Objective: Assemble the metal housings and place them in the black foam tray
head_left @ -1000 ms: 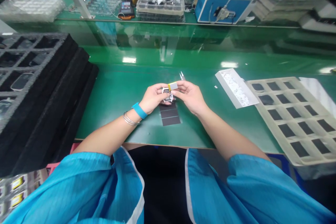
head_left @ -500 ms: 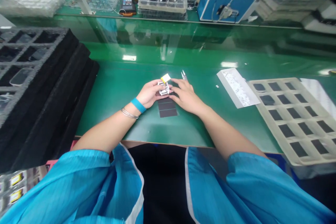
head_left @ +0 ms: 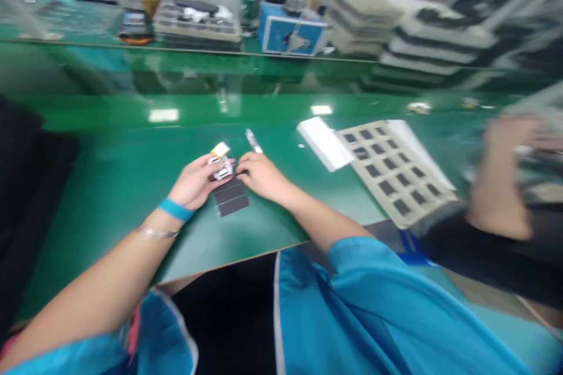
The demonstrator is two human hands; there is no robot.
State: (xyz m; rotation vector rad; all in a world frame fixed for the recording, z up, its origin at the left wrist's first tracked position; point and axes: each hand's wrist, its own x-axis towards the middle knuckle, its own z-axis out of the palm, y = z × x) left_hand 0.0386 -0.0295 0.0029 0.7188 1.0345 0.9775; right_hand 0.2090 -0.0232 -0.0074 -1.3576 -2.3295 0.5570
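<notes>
My left hand [head_left: 193,184] is closed around a small white part with a yellow tab [head_left: 220,159], held just above the green table [head_left: 132,176]. My right hand [head_left: 259,176] rests fingers-down beside that part, over the top of a strip of dark rectangular pads [head_left: 231,198]. Its fingertips are blurred, so their grip is unclear. A pair of tweezers [head_left: 253,140] lies just beyond my right hand.
A beige tray [head_left: 391,173] of dark pads sits at the right, with a white flat box [head_left: 323,142] beside it. Another person's arm [head_left: 501,181] is at the far right. Black foam trays [head_left: 26,187] stand at the left. Boxes and tray stacks line the back shelf.
The view has swung to the right and blurred, bringing another person's arm into sight. My hands stay together over the dark pads, the left still holding the small part.
</notes>
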